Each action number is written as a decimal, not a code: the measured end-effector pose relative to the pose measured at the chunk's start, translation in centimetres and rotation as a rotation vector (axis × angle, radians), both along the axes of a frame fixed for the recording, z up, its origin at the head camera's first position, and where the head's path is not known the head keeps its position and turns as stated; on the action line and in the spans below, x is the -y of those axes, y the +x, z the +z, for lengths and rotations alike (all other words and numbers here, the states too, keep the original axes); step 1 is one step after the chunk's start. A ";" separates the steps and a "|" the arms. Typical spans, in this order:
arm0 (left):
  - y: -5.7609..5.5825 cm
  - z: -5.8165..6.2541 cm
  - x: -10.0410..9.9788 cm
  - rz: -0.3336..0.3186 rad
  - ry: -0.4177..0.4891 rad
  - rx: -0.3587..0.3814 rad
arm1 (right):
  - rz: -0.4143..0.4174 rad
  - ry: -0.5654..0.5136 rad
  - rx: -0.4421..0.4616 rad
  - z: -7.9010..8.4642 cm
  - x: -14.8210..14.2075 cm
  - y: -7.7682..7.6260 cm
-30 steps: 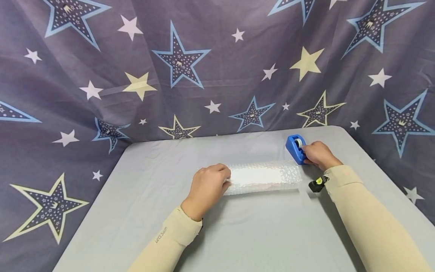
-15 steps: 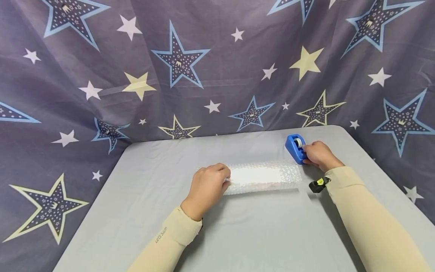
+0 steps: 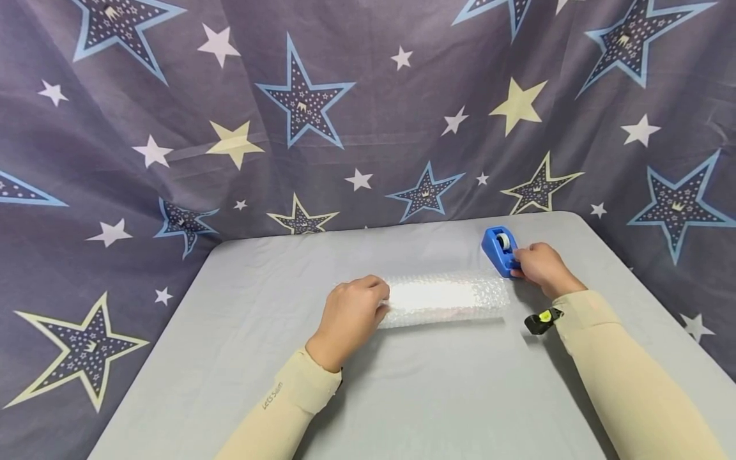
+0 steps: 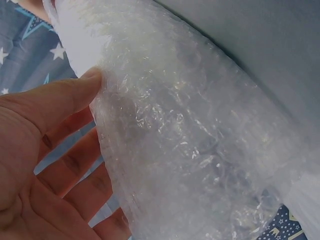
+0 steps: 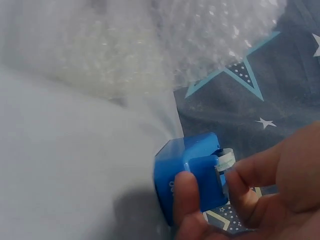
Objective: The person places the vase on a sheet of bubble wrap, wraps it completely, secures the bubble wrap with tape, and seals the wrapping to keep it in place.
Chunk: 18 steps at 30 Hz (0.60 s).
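My left hand [image 3: 352, 316] holds the left end of a bubble-wrapped bundle [image 3: 443, 297], which has a white patch on top. In the left wrist view, the thumb [image 4: 82, 92] presses on the bubble wrap [image 4: 185, 125] and the other fingers reach behind its edge. At the bundle's far right stands a blue tape dispenser [image 3: 499, 249] with a pale tape roll [image 3: 503, 241]. My right hand [image 3: 543, 265] is at the dispenser's front. In the right wrist view, thumb and forefinger pinch beside the white tape [image 5: 226, 161], while another finger [image 5: 186, 192] touches the blue side.
A grey cloth-covered table [image 3: 437, 390] lies under everything. Behind it hangs a dark curtain [image 3: 379, 115] printed with stars. On the right wrist sits a black strap device [image 3: 540, 321] with a yellow-green spot.
My right hand has shifted slightly right, away from the tape roll, and its wrist has turned a little. The left hand, bundle and dispenser have stayed almost still.
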<state>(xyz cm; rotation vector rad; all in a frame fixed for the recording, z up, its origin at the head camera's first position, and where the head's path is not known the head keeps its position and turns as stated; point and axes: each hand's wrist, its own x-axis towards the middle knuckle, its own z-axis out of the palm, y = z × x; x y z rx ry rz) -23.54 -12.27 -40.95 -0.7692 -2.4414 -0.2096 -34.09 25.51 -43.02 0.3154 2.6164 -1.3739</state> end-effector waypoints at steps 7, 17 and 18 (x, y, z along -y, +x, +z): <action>-0.1 -0.2 0.0 -0.005 0.001 0.015 | 0.001 0.017 -0.022 -0.7 -0.2 0.7; -0.2 -0.2 0.0 -0.016 0.011 0.026 | -0.015 -0.042 -0.037 -1.3 -0.4 1.4; -0.2 -0.2 0.0 -0.017 0.012 0.027 | -0.018 -0.049 -0.036 -1.3 -0.4 1.5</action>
